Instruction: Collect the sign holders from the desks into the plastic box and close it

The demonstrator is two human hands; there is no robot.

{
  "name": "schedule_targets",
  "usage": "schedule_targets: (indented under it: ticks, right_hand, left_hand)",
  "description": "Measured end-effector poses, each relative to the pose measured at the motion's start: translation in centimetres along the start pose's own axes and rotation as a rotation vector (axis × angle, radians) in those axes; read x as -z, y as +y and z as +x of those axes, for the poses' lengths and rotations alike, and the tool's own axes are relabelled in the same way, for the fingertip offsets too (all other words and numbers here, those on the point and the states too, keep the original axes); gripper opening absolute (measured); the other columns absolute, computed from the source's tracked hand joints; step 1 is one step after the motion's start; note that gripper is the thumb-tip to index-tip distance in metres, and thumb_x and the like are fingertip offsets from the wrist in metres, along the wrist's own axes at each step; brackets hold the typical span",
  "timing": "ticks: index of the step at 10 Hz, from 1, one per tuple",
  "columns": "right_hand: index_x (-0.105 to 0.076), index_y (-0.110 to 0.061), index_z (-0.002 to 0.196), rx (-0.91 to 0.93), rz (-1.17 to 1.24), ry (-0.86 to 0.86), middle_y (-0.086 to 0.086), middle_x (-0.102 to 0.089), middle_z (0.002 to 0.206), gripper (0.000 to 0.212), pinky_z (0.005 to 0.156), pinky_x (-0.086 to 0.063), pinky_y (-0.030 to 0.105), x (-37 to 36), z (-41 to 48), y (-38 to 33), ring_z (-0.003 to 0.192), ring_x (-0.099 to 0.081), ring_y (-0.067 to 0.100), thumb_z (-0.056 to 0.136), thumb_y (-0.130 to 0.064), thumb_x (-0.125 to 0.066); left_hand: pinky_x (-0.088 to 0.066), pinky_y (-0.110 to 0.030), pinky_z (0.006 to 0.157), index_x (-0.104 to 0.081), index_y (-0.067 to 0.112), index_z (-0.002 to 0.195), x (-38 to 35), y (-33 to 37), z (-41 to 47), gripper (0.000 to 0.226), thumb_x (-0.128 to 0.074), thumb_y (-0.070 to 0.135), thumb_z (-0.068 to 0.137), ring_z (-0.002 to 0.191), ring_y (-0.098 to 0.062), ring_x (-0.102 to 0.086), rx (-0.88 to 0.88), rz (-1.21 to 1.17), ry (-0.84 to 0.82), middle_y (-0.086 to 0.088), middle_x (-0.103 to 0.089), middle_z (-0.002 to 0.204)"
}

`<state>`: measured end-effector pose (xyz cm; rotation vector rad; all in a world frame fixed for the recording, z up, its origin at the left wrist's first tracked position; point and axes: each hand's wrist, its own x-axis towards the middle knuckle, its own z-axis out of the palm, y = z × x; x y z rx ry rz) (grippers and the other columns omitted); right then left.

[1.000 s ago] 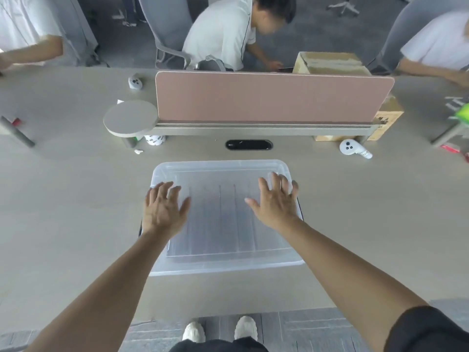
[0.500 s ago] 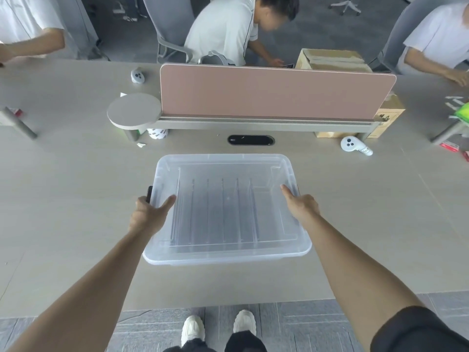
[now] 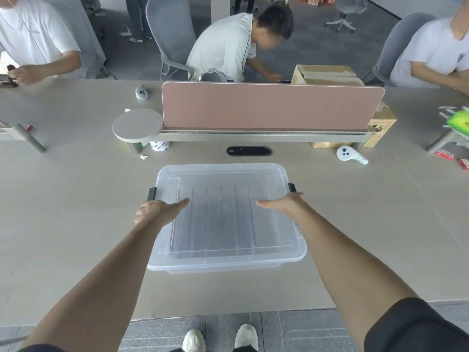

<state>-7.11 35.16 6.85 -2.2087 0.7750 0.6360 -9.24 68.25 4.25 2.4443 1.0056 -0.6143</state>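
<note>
Plastic box (image 3: 228,257) is set mid-tabletop (image 3: 76,224), lid on, clear sign holders (image 3: 215,219) seen upright inside. Left hand (image 3: 157,212) and right hand (image 3: 284,205) are laid on lid edges by black latches (image 3: 152,193); grip is flat, nothing held. Risk: if pressed unevenly, one side may be left unlatched, or box may be slid.

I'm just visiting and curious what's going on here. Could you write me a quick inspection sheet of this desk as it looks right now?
Surface: pale desk, mostly bare.
Job's things: clear plastic box with its lid on; upright clear sign holders visible inside; black side latches.
Clutter: two white controllers, cardboard boxes, small cup.
Hands: left hand and right hand rest on the lid's side edges.
Cables: nothing seen; a cable port.
Surroundings: pink divider, three seated people.
</note>
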Motion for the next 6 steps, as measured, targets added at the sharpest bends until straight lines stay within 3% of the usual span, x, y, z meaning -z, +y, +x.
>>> schedule_targets:
  ticks: [1,2,3,4,5,6]
  right_hand:
    - [-0.021,-0.002,0.146,-0.078,-0.143,0.085,0.014,-0.042,0.143,0.151,0.103,-0.046,0.045,-0.8,0.9,0.3,0.132,-0.045,0.034,0.03,-0.071,-0.088]
    - [-0.028,-0.007,0.145,-0.064,-0.217,0.131,0.01,-0.049,0.136,0.145,0.091,-0.051,0.044,-1.5,0.9,0.1,0.125,-0.052,0.033,0.029,-0.072,-0.086]
    - [-0.044,-0.003,0.134,-0.084,-0.278,0.14,0.011,-0.058,0.123,0.132,0.085,-0.055,0.043,-1.9,1.4,-0.5,0.108,-0.061,0.035,0.029,-0.071,-0.085]
    - [-0.051,-0.004,0.128,-0.03,-0.297,0.112,0.01,-0.06,0.12,0.117,0.079,-0.055,0.039,-1.6,0.5,-0.6,0.105,-0.063,0.033,0.038,-0.071,-0.085]
    - [-0.051,-0.007,0.127,0.098,-0.368,0.093,0.008,-0.056,0.127,0.099,0.083,-0.052,0.035,-0.1,-1.2,-0.8,0.114,-0.058,0.03,0.056,-0.069,-0.08]
    - [-0.053,-0.016,0.118,0.406,-0.028,0.264,0.006,-0.057,0.118,0.059,0.076,-0.049,0.026,2.8,-3.0,-3.1,0.102,-0.058,0.021,0.076,-0.049,-0.076]
  left_hand:
    - [-0.053,-0.044,0.087,-0.042,-0.002,0.132,-0.5,-0.4,0.9,0.158,-0.035,0.104,0.015,0.115,-0.034,-0.049,-0.007,0.06,0.015,-0.011,-0.048,0.125]
    - [-0.051,-0.046,0.084,-0.043,-0.002,0.131,-1.0,-0.2,1.0,0.153,-0.037,0.103,0.019,0.112,-0.036,-0.05,0.017,0.095,0.035,-0.014,-0.049,0.123]
    - [-0.048,-0.044,0.082,-0.043,-0.001,0.13,-1.5,0.8,0.8,0.133,-0.048,0.096,0.039,0.109,-0.036,-0.052,0.022,0.091,0.055,-0.016,-0.05,0.116]
    - [-0.047,-0.043,0.082,-0.043,-0.001,0.13,-1.2,1.3,0.1,0.128,-0.044,0.096,0.045,0.108,-0.036,-0.051,0.035,0.103,0.016,-0.016,-0.048,0.115]
    - [-0.04,-0.047,0.097,-0.02,0.002,0.144,-1.4,0.3,-2.7,0.115,-0.045,0.084,0.067,0.12,-0.039,-0.041,-0.077,0.118,0.164,-0.02,-0.038,0.132]
    - [-0.02,-0.046,0.114,-0.016,0.02,0.15,-2.9,-1.4,-5.3,0.079,-0.037,0.063,0.087,0.143,-0.034,-0.01,-0.534,0.134,0.428,-0.016,-0.015,0.155]
